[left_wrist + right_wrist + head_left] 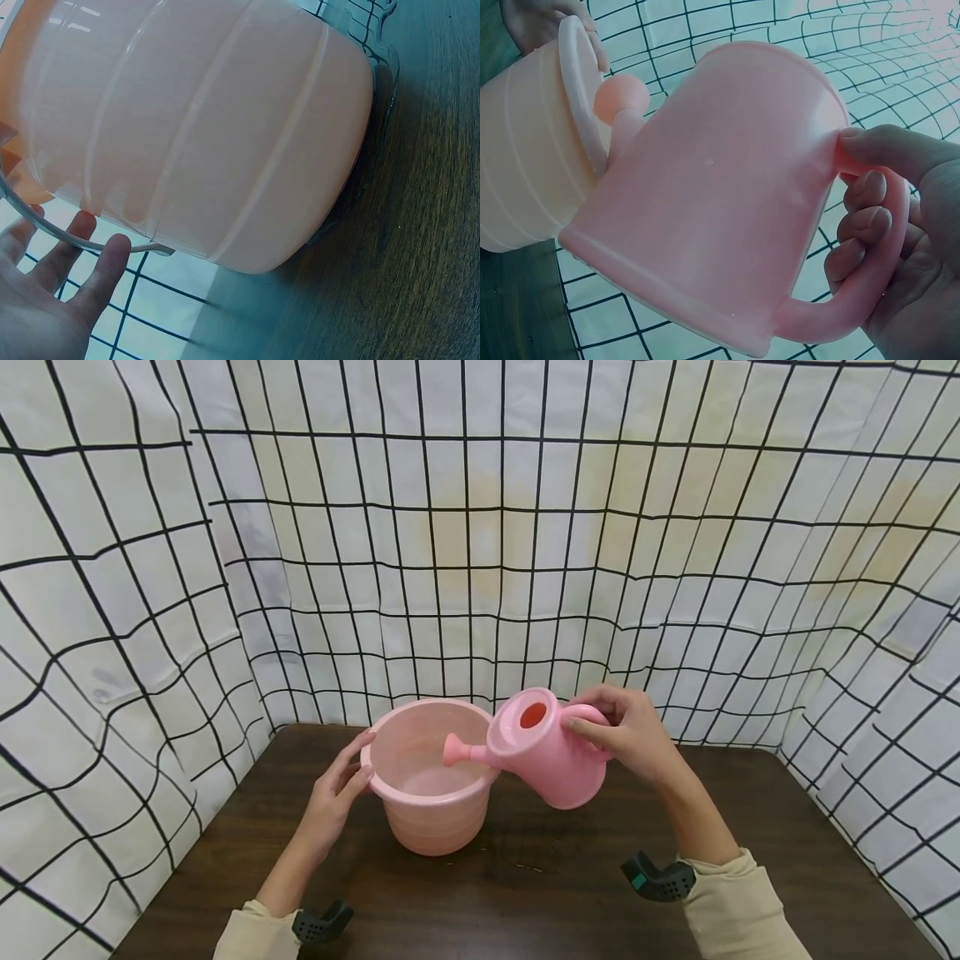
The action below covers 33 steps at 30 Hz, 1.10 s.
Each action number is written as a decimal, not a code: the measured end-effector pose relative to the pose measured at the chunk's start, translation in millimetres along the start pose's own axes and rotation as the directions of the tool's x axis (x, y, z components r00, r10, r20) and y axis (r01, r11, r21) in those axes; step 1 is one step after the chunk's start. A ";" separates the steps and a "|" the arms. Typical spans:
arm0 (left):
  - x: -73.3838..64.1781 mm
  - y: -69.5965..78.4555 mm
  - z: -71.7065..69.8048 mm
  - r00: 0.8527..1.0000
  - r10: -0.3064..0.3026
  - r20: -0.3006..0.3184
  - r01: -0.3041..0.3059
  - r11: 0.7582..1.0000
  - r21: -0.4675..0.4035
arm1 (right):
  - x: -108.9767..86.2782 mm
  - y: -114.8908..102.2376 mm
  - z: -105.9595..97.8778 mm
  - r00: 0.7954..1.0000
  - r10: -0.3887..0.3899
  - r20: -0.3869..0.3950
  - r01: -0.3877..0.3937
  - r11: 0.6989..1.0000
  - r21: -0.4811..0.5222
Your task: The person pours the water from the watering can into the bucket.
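Note:
A pink watering can (551,752) is tilted with its spout over the mouth of a pale pink bucket (435,822). My right hand (630,727) grips the can's loop handle (896,247), with fingers curled through it and the thumb on top. The round orange-pink spout head (454,750) points into the bucket; no water can be made out coming from it. On the bucket's left side, my left hand (337,793) holds the rim, and its fingers (97,281) pass by a thin curved edge there. The bucket stands upright on the table.
A dark brown wooden table (570,902) carries the bucket. White cloth walls with a black grid (540,543) close off the back and both sides. Small wet-looking marks (529,867) lie on the wood in front of the bucket. Each wrist wears a black device (660,878).

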<state>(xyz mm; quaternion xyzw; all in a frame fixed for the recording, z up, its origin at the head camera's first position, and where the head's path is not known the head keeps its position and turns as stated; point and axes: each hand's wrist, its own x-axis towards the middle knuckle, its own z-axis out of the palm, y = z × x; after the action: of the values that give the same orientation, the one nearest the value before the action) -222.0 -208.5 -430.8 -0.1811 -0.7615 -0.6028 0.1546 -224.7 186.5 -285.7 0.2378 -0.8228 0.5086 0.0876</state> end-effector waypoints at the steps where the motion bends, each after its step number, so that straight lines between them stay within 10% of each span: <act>1: -0.1 0.2 -0.1 1.000 0.003 0.004 -0.003 1.000 -0.001 | -0.7 0.6 0.3 1.000 0.010 -0.002 -0.010 1.000 0.004; 33: -1.0 -0.9 -0.4 1.000 -0.028 0.014 0.028 1.000 0.000 | -22.5 27.4 10.8 0.994 0.021 -0.110 0.002 0.979 0.206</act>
<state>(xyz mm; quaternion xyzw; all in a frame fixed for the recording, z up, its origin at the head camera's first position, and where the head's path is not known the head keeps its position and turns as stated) -221.5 -209.2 -431.9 -0.1746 -0.7651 -0.6035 0.1411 -217.2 194.0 -321.3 0.2129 -0.7606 0.6040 0.1061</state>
